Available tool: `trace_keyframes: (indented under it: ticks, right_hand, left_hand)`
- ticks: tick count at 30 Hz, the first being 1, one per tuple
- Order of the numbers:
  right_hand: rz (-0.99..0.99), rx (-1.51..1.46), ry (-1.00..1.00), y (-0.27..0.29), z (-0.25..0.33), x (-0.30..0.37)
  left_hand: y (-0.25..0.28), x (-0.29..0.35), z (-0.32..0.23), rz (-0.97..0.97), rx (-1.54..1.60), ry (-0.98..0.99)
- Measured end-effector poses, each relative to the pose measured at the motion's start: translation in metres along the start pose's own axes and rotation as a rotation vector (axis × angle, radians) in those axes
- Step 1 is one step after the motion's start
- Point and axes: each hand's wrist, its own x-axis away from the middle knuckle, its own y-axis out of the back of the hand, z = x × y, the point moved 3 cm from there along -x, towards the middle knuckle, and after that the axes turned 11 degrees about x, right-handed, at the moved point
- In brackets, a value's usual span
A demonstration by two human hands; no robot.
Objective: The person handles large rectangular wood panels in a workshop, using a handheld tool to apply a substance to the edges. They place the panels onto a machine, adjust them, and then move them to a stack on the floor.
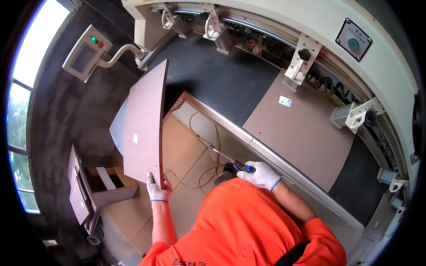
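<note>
A tall brown panel (pixel 144 115) with a small white label stands tilted on the left, leaning at the machine's near left end. My left hand (pixel 158 188), in a white knit glove, grips its lower near corner, with the thumb on the face and the fingers round the edge. In my gloved right hand (pixel 262 175) is a screwdriver (pixel 243 166) with a blue and black handle, its metal shaft pointing up and left. Beyond that hand, a second brown panel (pixel 301 133) with a white label lies flat on the machine's black bed (pixel 222 71).
Clamp heads (pixel 304 62) line the machine's beam, which carries a green button (pixel 353 44). A control box (pixel 83 53) sits on an arm at upper left. Assembled drawer parts (pixel 113 190) and leaning boards (pixel 79 190) stand at lower left. A thin hose (pixel 217 142) curls over the floor.
</note>
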Motion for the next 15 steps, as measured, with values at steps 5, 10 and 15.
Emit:
trace_keyframes:
  ticks: [5,10,15]
  right_hand:
    - [-0.047,0.012,0.055,0.009,0.006,0.005]
    - [-0.015,-0.043,0.028,0.005,0.002,0.009]
    - [-0.003,-0.072,0.058,-0.003,0.007,0.008]
  left_hand:
    - [-0.005,0.014,-0.011,0.03,0.045,-0.016]
    - [0.01,-0.01,-0.017,0.058,0.049,-0.011]
    - [-0.013,0.017,-0.004,0.047,0.111,-0.014]
